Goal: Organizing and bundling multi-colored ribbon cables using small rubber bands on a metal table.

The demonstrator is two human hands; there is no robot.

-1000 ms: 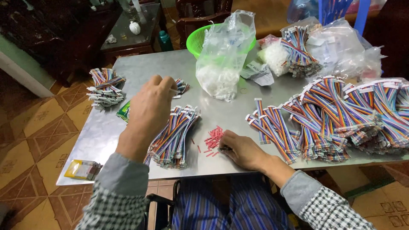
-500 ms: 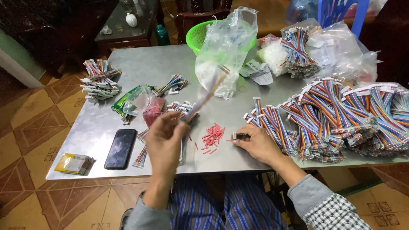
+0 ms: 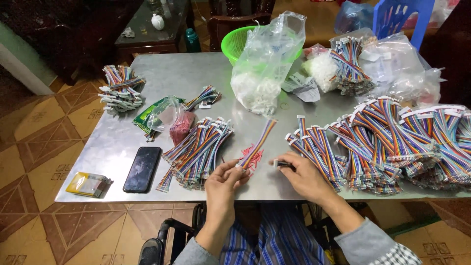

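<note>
My left hand [image 3: 223, 184] pinches one end of a rainbow ribbon cable [image 3: 258, 143] that slants up and away over the metal table [image 3: 196, 78]. My right hand [image 3: 303, 176] rests on the table just right of it, fingers closed on a small dark tool [image 3: 280, 163]. Between the hands lies a small scatter of red sleeves [image 3: 251, 156]. A loose pile of the same cables [image 3: 196, 149] sits left of my left hand. A much larger heap of cables [image 3: 387, 140] spreads to the right of my right hand.
A black phone [image 3: 142, 169] and a yellow packet [image 3: 87, 184] lie near the front left edge. A clear bag of white connectors [image 3: 262, 68] stands mid-table before a green basket [image 3: 234, 43]. More cable bundles [image 3: 119, 88] sit far left, bagged ones [image 3: 387, 64] far right.
My left hand picked a single ribbon cable from the left pile and drew back toward me with it. My right hand stayed by the red sleeves, holding the small tool.
</note>
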